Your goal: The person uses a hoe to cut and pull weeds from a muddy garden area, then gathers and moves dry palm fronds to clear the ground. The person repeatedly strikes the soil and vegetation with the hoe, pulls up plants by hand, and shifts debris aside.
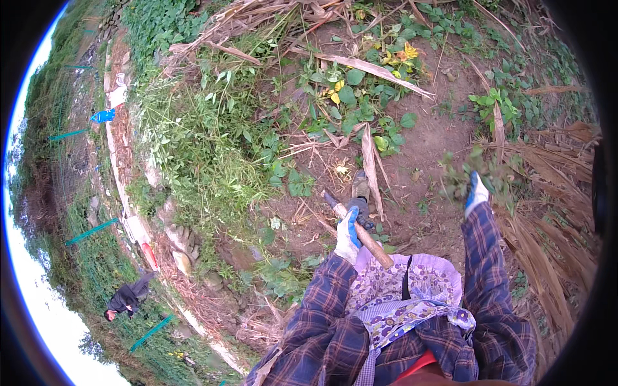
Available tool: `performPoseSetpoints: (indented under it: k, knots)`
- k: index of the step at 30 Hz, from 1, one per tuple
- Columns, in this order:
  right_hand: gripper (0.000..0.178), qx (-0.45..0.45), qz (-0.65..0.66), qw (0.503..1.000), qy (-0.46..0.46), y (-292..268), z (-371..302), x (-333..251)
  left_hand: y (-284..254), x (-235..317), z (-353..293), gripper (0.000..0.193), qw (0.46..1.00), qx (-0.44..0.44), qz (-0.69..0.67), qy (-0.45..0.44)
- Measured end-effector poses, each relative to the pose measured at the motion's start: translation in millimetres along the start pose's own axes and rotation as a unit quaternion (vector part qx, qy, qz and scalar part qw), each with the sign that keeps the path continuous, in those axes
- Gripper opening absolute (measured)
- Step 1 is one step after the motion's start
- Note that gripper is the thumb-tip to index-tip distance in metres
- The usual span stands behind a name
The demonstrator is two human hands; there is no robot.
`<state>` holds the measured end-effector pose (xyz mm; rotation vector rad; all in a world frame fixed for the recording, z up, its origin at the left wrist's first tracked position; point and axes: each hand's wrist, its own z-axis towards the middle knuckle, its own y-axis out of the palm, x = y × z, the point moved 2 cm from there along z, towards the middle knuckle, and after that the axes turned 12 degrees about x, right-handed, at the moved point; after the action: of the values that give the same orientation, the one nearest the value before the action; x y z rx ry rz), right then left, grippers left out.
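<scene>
My left hand (348, 237), in a white and blue work glove, is closed round the thick wooden handle (374, 249) of a tool. The handle slants across in front of my apron, and its far end is dark; I cannot make out a blade. Off to the right, my right hand (477, 194) wears a matching glove and grips a bunch of green weeds (475, 168), which is blurred. Bare brown soil lies below that bunch. A dark shoe (362, 209) shows just beyond my left hand.
Dense green weeds (212, 141) grow at the left, and leafy vines with yellow leaves (402, 56) at the far side. Dry corn stalks (547, 257) lie along the right. Stones (183, 241) edge the plot; beyond, a person in dark clothes (131, 297) is among plants.
</scene>
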<state>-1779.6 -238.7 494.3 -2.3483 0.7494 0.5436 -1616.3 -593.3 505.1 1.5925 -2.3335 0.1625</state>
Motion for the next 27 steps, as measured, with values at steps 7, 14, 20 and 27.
performPoseSetpoints:
  k: [7, 14, 20, 27]
  knots:
    - [0.084, -0.399, -0.354, 0.675, -0.510, 269, -420, -68, -63, 59, 58, 0.059, 0.995, 0.040, 0.020, 0.085]
    - [0.056, -0.512, -0.439, 0.610, -0.415, 180, -389, -49, 14, 126, -22, 0.050, 0.995, -0.009, 0.094, 0.027]
    - [0.077, -0.441, -0.533, 0.662, -0.289, 48, -344, -15, 96, 142, -76, 0.035, 0.969, -0.128, 0.195, -0.077]
    - [0.051, -0.276, -0.271, 0.882, -0.268, -29, -333, -16, 185, 60, -160, 0.030, 0.853, -0.302, 0.422, -0.050]
